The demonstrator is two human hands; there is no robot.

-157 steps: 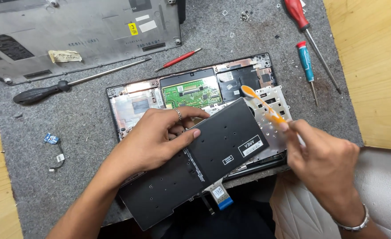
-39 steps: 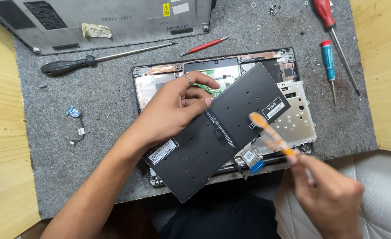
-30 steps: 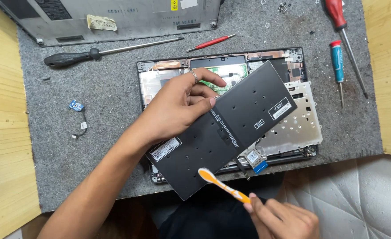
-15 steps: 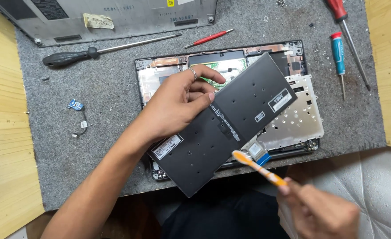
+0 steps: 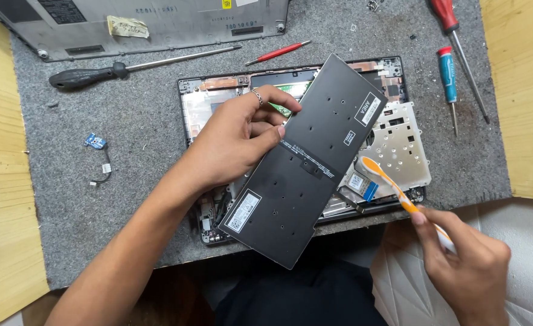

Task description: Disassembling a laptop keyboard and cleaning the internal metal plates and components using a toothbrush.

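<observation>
Over laptop chassis (image 5: 218, 96) | left hand (image 5: 233, 142) grips keyboard (image 5: 305, 163) edge | right hand (image 5: 468, 268) pinches toothbrush (image 5: 393, 187)

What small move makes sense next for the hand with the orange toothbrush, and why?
Probably lower the toothbrush head the last bit onto the perforated metal plate and start brushing. The left hand holds the black keyboard tilted up off the open laptop chassis, exposing the plate, and the right hand has the bristles poised at its edge.

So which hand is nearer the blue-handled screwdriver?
Right. The right hand sits below the blue-handled screwdriver, holding an orange brush; the left hand grips the keyboard panel, farther left.
</observation>
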